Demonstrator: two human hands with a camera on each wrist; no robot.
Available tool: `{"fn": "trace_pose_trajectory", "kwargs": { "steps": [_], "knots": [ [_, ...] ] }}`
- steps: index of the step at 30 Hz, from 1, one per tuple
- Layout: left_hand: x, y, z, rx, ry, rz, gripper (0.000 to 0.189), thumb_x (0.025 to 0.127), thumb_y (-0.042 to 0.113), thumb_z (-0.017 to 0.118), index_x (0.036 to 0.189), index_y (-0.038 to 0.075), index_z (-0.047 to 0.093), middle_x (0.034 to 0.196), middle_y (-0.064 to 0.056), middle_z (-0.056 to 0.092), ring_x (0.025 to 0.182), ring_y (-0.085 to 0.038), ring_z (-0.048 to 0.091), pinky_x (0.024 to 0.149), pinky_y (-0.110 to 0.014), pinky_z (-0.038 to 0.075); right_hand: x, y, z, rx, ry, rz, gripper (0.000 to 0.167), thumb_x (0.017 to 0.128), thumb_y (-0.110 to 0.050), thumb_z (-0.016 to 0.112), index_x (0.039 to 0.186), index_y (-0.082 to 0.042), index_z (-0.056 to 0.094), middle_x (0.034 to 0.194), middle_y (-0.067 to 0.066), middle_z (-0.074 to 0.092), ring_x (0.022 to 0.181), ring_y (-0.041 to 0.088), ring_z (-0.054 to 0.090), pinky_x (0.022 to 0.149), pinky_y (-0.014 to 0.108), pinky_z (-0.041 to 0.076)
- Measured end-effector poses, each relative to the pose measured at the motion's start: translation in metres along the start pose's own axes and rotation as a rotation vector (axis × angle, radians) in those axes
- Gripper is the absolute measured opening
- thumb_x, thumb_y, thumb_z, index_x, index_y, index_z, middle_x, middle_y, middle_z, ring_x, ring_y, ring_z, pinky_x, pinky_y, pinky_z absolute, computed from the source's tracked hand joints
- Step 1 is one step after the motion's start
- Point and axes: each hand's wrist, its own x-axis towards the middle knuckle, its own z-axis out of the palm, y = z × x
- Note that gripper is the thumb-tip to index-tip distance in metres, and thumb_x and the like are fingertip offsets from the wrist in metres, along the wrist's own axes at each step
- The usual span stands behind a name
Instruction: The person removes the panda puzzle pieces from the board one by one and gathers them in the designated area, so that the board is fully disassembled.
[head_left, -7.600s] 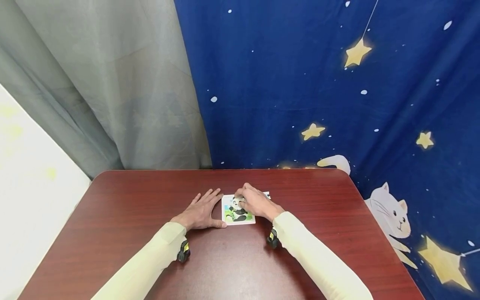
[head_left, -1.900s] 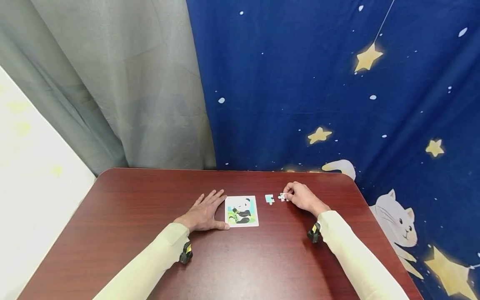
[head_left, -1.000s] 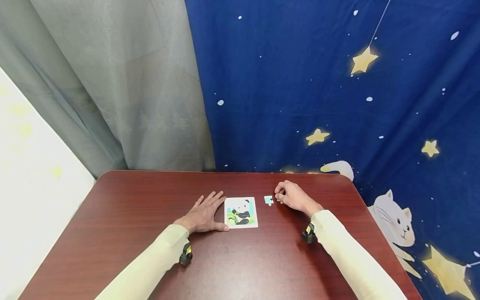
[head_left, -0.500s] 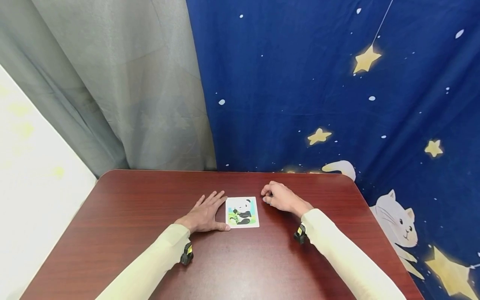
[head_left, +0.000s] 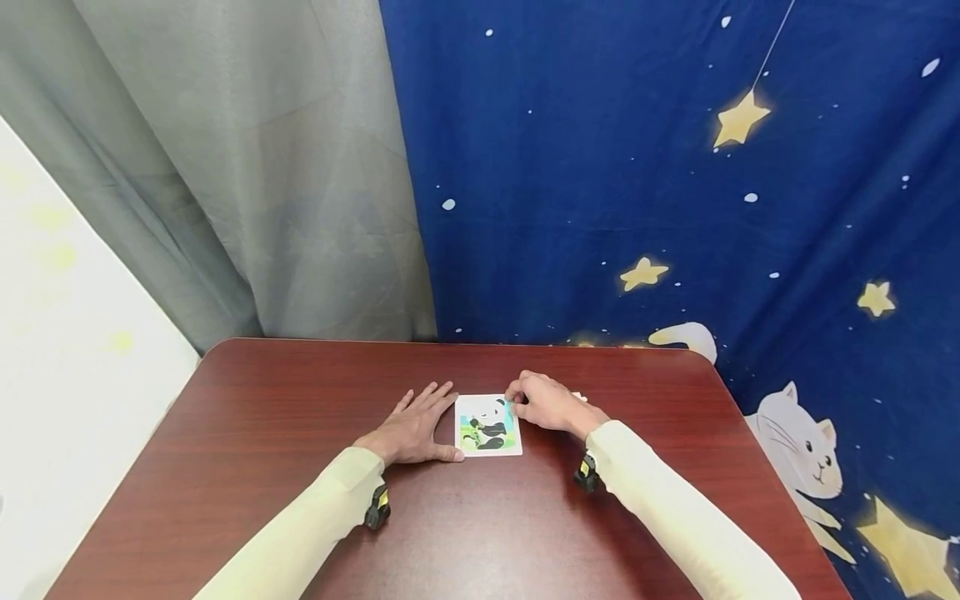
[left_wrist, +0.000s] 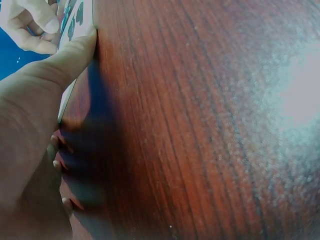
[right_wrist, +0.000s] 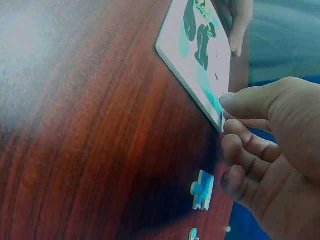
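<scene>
A small square jigsaw puzzle (head_left: 488,427) with a panda picture and white frame lies flat on the table. My left hand (head_left: 411,431) rests along its left side, fingers spread. In the left wrist view, the left thumb (left_wrist: 75,56) presses on the puzzle's near corner. At the far right corner, my right hand (head_left: 551,402) pinches between thumb and forefinger at a light-blue puzzle piece (right_wrist: 215,103), mostly covered by the fingertips. Its other fingers are curled. A loose blue puzzle piece (right_wrist: 203,189) lies on the table below this hand; another loose piece (right_wrist: 193,233) is partly cut off.
The reddish-brown wooden table (head_left: 285,417) extends on all sides of the puzzle. Behind its far edge hang a grey curtain (head_left: 315,167) and a blue curtain (head_left: 570,167) printed with stars and a cat. A white surface (head_left: 67,358) borders the table's left side.
My right hand has moved left from the loose pieces to the puzzle's far right corner. One loose piece shows again behind it. The left hand has stayed beside the puzzle.
</scene>
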Motion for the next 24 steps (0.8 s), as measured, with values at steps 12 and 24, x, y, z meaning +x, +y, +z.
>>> {"fn": "trace_pose_trajectory", "kwargs": {
  "steps": [12, 24],
  "knots": [
    [0.002, -0.001, 0.002, -0.02, 0.015, 0.016, 0.11, 0.085, 0.064, 0.081, 0.167, 0.008, 0.034, 0.179, -0.012, 0.024, 0.168, -0.038, 0.019, 0.134, -0.066, 0.014, 0.002, -0.001, 0.004, 0.015, 0.016, -0.01, 0.021, 0.098, -0.011, 0.073, 0.118, -0.011, 0.08, 0.098, 0.0, 0.066, 0.085, 0.011, 0.059, 0.083, 0.03, 0.051],
    [0.002, -0.001, 0.002, -0.026, -0.001, 0.012, 0.109, 0.087, 0.063, 0.08, 0.167, 0.008, 0.033, 0.179, -0.012, 0.023, 0.168, -0.038, 0.018, 0.134, -0.066, 0.013, 0.003, -0.011, 0.01, -0.009, 0.001, -0.011, 0.029, 0.095, -0.014, 0.078, 0.123, -0.01, 0.077, 0.1, 0.001, 0.067, 0.087, 0.012, 0.06, 0.083, 0.033, 0.053]
  ]
}}
